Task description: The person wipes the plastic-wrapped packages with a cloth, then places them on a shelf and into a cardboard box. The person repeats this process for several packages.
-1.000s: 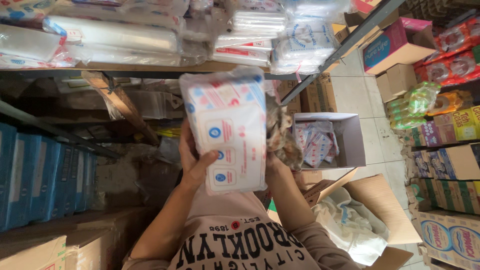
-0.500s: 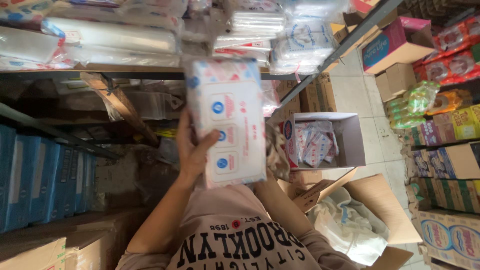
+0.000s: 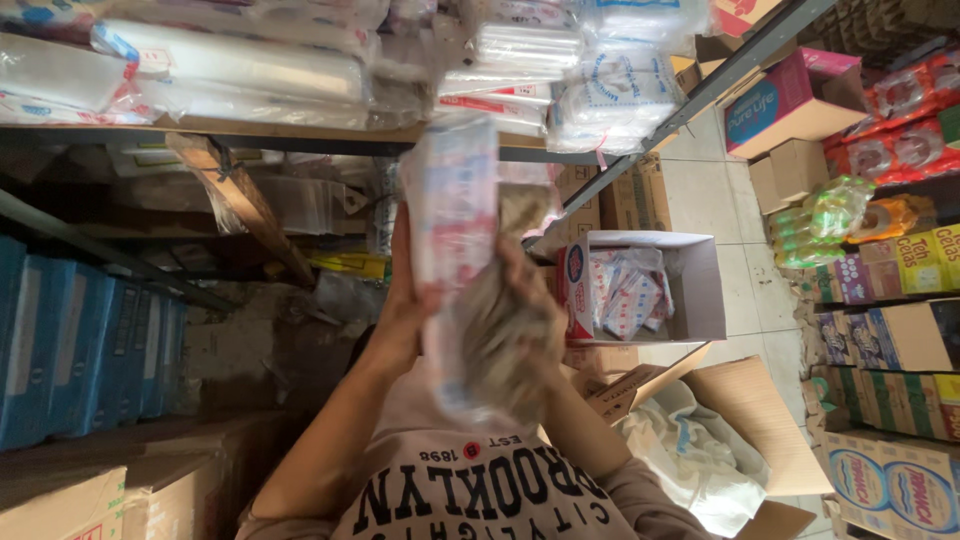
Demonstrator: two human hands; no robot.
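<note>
The plastic-wrapped packet stands edge-on at frame centre, raised toward the shelf of wrapped goods above. The left hand grips its left side. The right hand, blurred, clasps its right side. An open white box lies centre right.

The soft plastic-wrapped pack, white with pink and blue print, stands on end and is turned edge-on, so only its narrow side shows. It is blurred. It is raised just below the wooden shelf, its top nearly level with the shelf's front edge, with crumpled clear wrapping bunched against its lower part.
</note>
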